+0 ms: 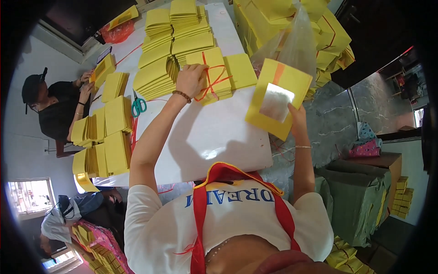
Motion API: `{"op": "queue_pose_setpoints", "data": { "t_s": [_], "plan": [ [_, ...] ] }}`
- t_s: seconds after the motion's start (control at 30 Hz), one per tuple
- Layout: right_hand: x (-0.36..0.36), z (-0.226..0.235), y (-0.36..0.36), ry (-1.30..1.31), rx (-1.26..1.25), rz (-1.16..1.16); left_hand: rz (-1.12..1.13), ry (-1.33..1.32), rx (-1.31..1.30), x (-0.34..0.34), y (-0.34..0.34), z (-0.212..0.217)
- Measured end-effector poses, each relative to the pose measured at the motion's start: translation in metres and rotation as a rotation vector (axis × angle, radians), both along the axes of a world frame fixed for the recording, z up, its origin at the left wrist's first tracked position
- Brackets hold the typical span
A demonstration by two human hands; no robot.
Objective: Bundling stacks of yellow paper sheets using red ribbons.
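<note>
The left hand curls its fingers over a tied bundle of yellow paper sheets, gripping it where the red string crosses — the bundle lies on the white table, just beside taller yellow stacks. The right hand pinches the lower edge of a loose yellow sheet with a silvery foil square at its centre and an orange stripe at its top, holding it up tilted beyond the table's right edge.

The single sheet looks light and floppy, so a corner pinch lets it bend; the foil probably creases easily. The bundle looks denser and stiff enough to lift whole, and the string seems the surest hold, since loose sheets could slide.

A clear plastic bag rises behind the sheet, in front of large yellow packages bound with red string. Green-handled scissors lie left of the arm. Further left, another person's hands hold more yellow sheets.
</note>
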State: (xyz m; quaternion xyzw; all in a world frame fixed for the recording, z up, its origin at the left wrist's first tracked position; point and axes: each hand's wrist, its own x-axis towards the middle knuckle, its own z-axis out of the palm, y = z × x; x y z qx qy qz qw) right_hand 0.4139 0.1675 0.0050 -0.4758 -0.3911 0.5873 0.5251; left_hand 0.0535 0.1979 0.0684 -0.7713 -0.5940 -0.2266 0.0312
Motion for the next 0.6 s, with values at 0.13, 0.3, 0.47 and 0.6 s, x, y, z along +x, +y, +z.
{"op": "queue_pose_setpoints", "data": {
  "t_s": [0.13, 0.3, 0.47, 0.6],
  "plan": [
    [-0.026, 0.008, 0.084, -0.399, 0.349, 0.087, 0.029, 0.03, 0.057, 0.003, -0.007, -0.004],
    [-0.106, 0.034, 0.212, -0.434, 0.44, 0.091, 0.014, -0.074, 0.103, 0.003, -0.011, -0.012],
    [-0.158, 0.022, 0.31, -0.66, 0.345, 0.07, -0.011, -0.09, 0.092, 0.005, -0.014, -0.005],
    [-0.177, -0.021, 0.357, -0.725, 0.128, 0.115, -0.01, -0.124, 0.035, 0.008, -0.01, -0.002]
  ]
}}
